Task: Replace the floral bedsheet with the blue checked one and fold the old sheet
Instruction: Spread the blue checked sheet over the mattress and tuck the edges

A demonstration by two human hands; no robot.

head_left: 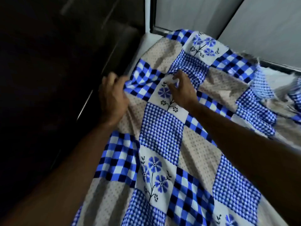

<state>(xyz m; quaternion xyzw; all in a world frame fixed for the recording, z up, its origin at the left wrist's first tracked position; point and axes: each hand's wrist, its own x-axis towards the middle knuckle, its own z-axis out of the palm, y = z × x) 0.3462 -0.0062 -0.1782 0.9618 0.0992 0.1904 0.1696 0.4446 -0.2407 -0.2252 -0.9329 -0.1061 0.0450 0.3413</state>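
The left hand (112,98) clenches the blue checked sheet (162,132) (spread rumpled over the bed (145,41)) at its edge; the right hand (181,90) pinches a fold.

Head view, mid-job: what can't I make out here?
All in the head view:
- Left hand fingertips: motion-blurred, so the grip is unclear.
- Blue checked sheet, far right end: blurred and bunched.
- Its near edge: cut off by the bottom frame edge and covered by the forearms.
- Dark furniture at left: too dim to identify.
- Old floral sheet: not in view.
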